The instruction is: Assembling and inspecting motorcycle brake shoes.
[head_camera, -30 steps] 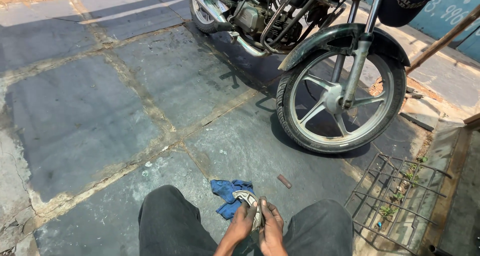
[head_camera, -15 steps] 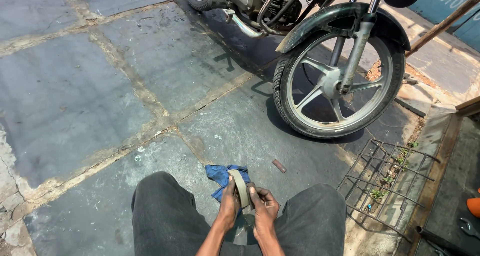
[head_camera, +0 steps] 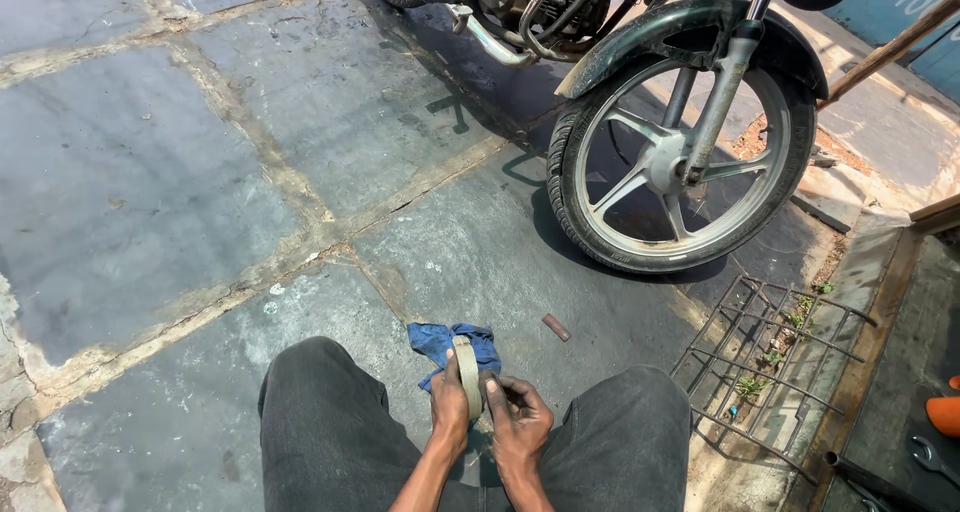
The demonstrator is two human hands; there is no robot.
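I squat with both knees in dark trousers at the bottom of the head view. My left hand (head_camera: pixel 450 409) grips a curved, pale grey-green metal part (head_camera: pixel 466 372) held upright on edge between my knees. My right hand (head_camera: pixel 517 420) is closed beside it, fingertips pressed against the part's inner side; what it pinches is too small to tell. A crumpled blue rag (head_camera: pixel 440 340) lies on the paving just beyond the part.
A motorcycle's front wheel (head_camera: pixel 680 162) with mudguard and fork stands ahead to the right. A small brown piece (head_camera: pixel 556 327) lies on the stone slab. A rusty metal grate (head_camera: pixel 770 372) lies right of my knee. A spanner (head_camera: pixel 930 457) and an orange object (head_camera: pixel 945 412) sit at the far right.
The view has tilted down and nearer to my hands. The curved part has been turned upright on edge between both hands, above the blue rag.
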